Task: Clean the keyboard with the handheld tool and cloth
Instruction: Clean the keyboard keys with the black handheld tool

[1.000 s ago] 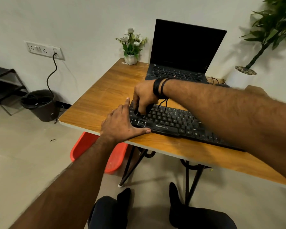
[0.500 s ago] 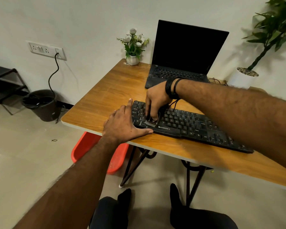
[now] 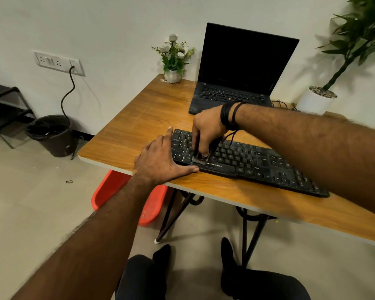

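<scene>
A black keyboard (image 3: 253, 163) lies near the front edge of the wooden table (image 3: 139, 126). My left hand (image 3: 160, 161) rests flat on the table against the keyboard's left end, thumb along its front edge, fingers apart. My right hand (image 3: 206, 128) reaches down over the left keys, fingers closed on a small dark brush (image 3: 200, 159) whose bristles touch the bottom key row beside the space bar. Most of the brush is hidden under my fingers. No cloth is in view.
An open black laptop (image 3: 236, 70) stands behind the keyboard, with a small white flower pot (image 3: 172, 74) at the table's back left corner. A potted plant (image 3: 318, 100) is at the right. On the floor are a dark bin (image 3: 52, 137) and a red tub (image 3: 108, 189).
My right hand has drawn the brush from the upper left keys down toward the bottom row near the space bar. My left hand has stayed in place at the keyboard's left end.
</scene>
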